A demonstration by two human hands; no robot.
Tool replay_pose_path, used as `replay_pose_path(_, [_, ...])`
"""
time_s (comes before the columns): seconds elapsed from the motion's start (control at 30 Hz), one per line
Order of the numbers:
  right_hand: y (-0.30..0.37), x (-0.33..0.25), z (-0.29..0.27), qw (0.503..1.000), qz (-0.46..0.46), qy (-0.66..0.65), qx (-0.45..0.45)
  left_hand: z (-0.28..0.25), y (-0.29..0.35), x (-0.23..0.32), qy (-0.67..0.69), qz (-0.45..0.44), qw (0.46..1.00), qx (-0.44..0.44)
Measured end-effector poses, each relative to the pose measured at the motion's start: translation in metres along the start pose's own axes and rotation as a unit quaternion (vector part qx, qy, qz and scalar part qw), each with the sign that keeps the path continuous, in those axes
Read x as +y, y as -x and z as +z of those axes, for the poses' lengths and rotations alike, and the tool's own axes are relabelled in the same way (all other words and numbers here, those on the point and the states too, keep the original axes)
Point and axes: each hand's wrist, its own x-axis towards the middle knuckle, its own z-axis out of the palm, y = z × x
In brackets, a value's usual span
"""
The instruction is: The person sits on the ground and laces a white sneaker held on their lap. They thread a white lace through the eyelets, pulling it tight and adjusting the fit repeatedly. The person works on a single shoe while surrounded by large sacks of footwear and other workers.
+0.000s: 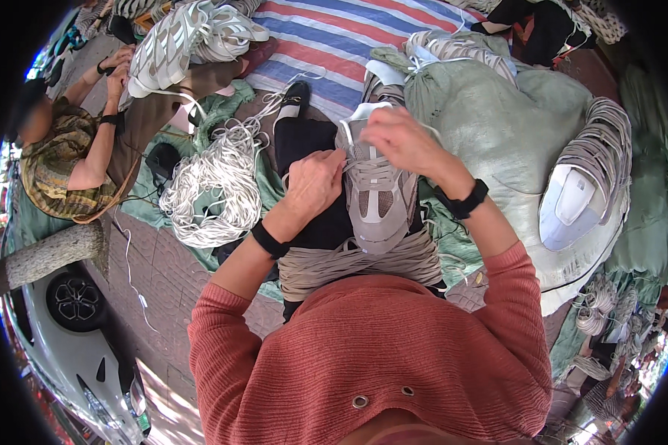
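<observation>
A grey-beige shoe upper [379, 211] with mesh panels lies over my dark-trousered lap, toe toward me. Beige lace [372, 172] crosses its front in rows. At the upper's left edge, beside the lacing, my left hand [315, 182] is closed in a pinch on the edge. My right hand [404, 144] is raised over the pale collar end, fingers bent together and slightly blurred; what they hold is hidden. A pale strand curves beside it. Across my thighs lies a thick band of beige laces [360, 261].
A tangled heap of white laces [214, 185] lies at the left. Pale green sacks [490, 141] fill the right, bearing a stack of shoe uppers [588, 178]. A striped sheet [334, 44] spreads ahead. A seated person [82, 159], stacked uppers [178, 48], a tree trunk and a car are left.
</observation>
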Motion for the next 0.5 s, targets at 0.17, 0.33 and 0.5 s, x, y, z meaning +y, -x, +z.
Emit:
replay_pose_path(0.17, [-0.002, -0.003, 0.016, 0.998, 0.042, -0.012, -0.053, 0.01, -0.016, -0.002, 0.057, -0.118, 0.988, -0.086])
replay_pose_path(0.33, [0.005, 0.0, 0.019, 0.993, 0.069, -0.082, -0.057, -0.008, -0.017, -0.018, 0.304, -0.284, 0.895, -0.161])
replay_pose_path(0.5, [-0.004, -0.001, 0.04, 0.996, 0.052, -0.026, -0.063, -0.001, -0.012, -0.011, 0.26, -0.222, 0.923, -0.175])
